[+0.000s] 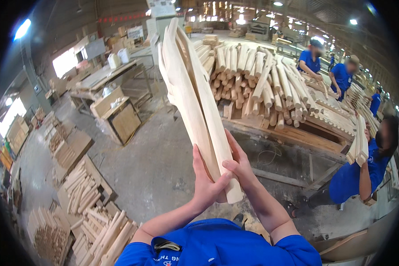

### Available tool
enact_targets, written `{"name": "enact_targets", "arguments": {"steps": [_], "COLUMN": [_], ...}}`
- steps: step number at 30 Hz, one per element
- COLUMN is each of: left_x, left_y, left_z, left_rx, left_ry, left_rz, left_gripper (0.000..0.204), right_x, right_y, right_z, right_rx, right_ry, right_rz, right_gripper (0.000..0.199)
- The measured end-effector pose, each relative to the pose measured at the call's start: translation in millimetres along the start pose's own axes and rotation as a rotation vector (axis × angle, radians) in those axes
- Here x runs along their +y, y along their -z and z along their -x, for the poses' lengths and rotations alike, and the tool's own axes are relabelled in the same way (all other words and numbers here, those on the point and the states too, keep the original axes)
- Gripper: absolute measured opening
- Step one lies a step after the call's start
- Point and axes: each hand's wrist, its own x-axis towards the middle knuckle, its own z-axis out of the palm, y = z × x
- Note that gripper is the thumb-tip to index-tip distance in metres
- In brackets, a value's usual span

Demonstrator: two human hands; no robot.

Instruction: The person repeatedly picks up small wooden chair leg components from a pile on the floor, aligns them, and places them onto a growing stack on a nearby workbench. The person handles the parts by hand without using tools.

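Observation:
A bundle of long pale wooden chair legs (pixel 191 99) rises in front of me, tilted up and slightly left, its far ends curved and spread. My left hand (pixel 205 179) wraps its lower part from the left. From the right, my right hand (pixel 240 163) grips the same bundle, the thumbs close together on the near face. The square-cut lower ends show just below my hands. How many pieces are in the bundle is partly hidden.
A large pile of wooden pieces (pixel 261 84) lies on a workbench (pixel 279 126) ahead right. Near right, a person in blue (pixel 359 177) holds similar pieces; others work beyond. Stacked wood (pixel 102 235) lies low on my left. A wooden box (pixel 119 119) and table (pixel 102 80) stand ahead left.

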Motion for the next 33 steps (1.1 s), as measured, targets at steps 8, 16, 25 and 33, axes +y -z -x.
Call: {"name": "enact_targets", "arguments": {"steps": [8, 16, 25, 33], "left_x": [-9.0, -37.5, -96.1, -142.6], "left_y": [-92.1, -236.4, -347.9, -378.0], "left_z": [-116.1, -258.5, -422.2, -433.2], "left_rx": [-0.216, -0.338, -0.444, -0.479], "left_ry": [-0.271, -0.209, 0.047, -0.018], "left_rz": [-0.018, 0.288, 0.151, -0.646], "left_gripper": [0.106, 0.100, 0.109, 0.091], "right_x": [-66.3, -125.0, -153.9, -133.5], "right_y": [96.9, 248.5, 432.6, 525.1], "right_z": [-44.8, -119.9, -228.8, -252.9], "right_rx": [0.134, 0.259, 0.318, 0.302], "right_ry": [0.270, 0.340, -0.052, -0.337], "right_rz": [0.138, 0.286, 0.332, 0.957], "right_gripper": [0.089, 0.078, 0.077, 0.098]}}
